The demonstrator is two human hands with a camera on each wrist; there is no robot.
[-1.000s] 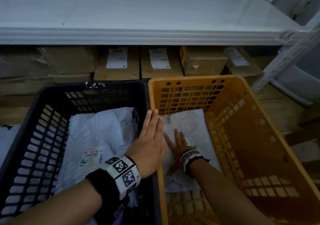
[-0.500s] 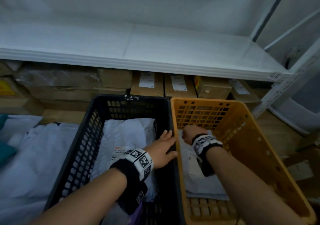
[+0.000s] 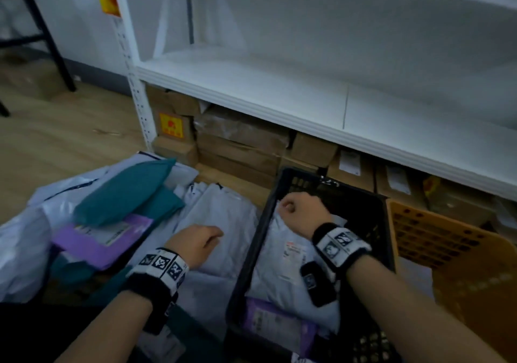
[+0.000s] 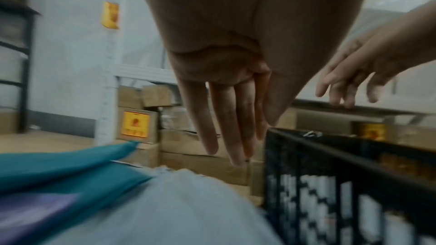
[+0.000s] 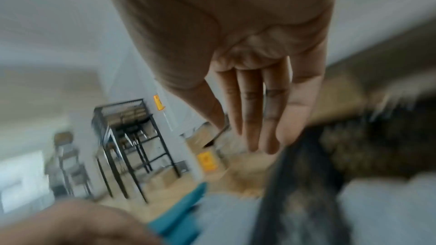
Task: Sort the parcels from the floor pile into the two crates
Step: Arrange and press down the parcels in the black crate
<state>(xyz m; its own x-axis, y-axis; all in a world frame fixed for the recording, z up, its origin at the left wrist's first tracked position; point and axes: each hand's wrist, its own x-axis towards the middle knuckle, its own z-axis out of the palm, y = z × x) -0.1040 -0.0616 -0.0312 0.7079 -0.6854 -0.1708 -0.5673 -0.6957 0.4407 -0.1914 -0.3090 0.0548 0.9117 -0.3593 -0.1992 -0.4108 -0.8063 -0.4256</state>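
Two hands empty, fingers relaxed, ready for next pick: my left hand (image 3: 195,246) over grey parcel (image 3: 221,222) of floor pile, left of black crate (image 3: 253,250); my right hand (image 3: 300,213) above crate's far-left corner. Orange crate (image 3: 461,264) beyond black crate's right wall.

We see a dim, bluish, grainy indoor scene in the head view, its shelf (image 3: 279,88) lines bowed by wide-angle distortion, while both wrist views smear with motion blur, worst around the black crate (image 5: 304,183).
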